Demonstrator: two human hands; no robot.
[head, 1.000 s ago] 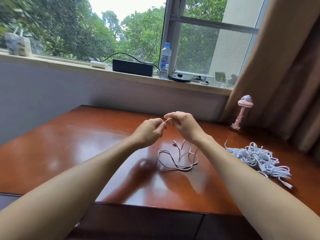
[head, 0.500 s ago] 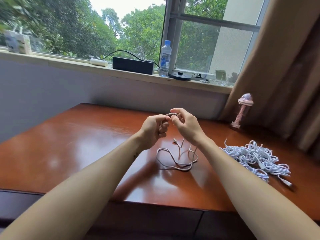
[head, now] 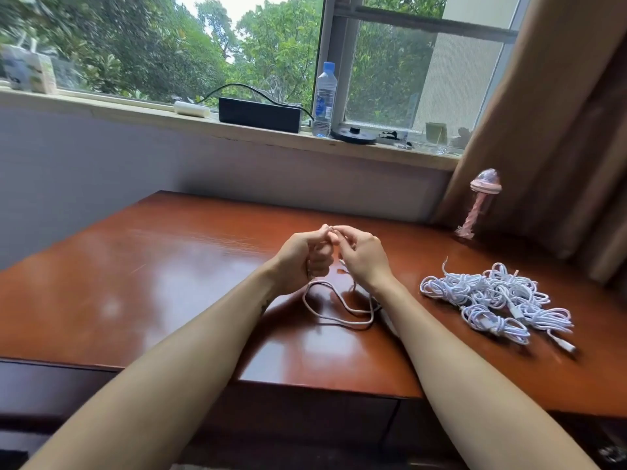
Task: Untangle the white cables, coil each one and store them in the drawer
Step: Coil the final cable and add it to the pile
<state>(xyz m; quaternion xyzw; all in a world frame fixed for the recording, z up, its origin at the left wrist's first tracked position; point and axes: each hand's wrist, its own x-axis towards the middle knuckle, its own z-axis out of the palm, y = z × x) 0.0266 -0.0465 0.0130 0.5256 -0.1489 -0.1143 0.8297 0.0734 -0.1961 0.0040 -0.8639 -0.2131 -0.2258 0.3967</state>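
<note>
Both hands, left (head: 300, 257) and right (head: 361, 256), pinch one cable (head: 339, 308); wind even loops, keeping slack clear of the pile (head: 495, 300) at right.

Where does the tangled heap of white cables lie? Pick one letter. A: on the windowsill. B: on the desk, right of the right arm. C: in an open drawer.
B: the tangled heap lies on the desk, right of the right hand, which with the left hand pinches a separate cable.
</note>
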